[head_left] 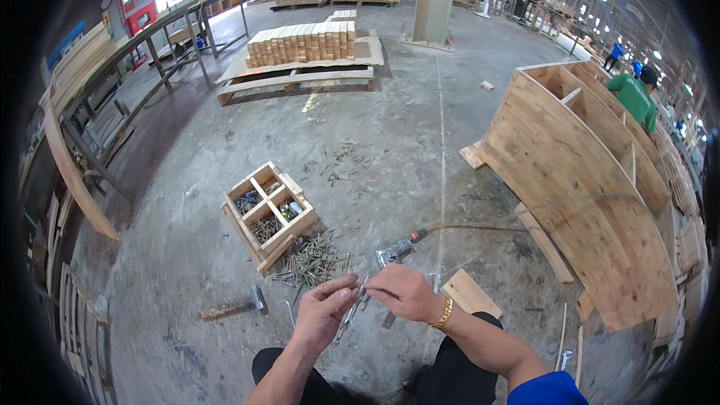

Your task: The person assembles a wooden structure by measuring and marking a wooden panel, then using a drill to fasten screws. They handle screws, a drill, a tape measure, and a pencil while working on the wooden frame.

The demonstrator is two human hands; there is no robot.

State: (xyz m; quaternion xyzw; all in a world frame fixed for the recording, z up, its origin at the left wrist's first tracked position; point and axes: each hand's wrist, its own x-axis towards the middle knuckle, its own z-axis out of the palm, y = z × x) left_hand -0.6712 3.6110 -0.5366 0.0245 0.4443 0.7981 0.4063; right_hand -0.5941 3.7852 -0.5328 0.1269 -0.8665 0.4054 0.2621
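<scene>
My left hand (325, 313) and my right hand (405, 294) meet in front of me above the floor, fingers pinched around a slim metal piece (363, 286) between them. Its exact kind is too small to make out. Beneath the hands lies a long shiny metal tool (346, 324), partly covered. Just beyond my right hand is a silver air tool (393, 250) with a hose on its orange-red fitting. A heap of loose screws (313, 256) lies past my left hand, against a wooden box (271, 251) whose compartments hold more hardware. A gold bracelet circles my right wrist.
A hammer (234, 307) and a hex key (289, 313) lie at the left. At the right stand a large curved wooden frame (574, 195) and loose boards (471, 294). The air hose (480, 226) crosses the floor. Farther off are a loaded pallet (300, 79) and a person in green (636, 97).
</scene>
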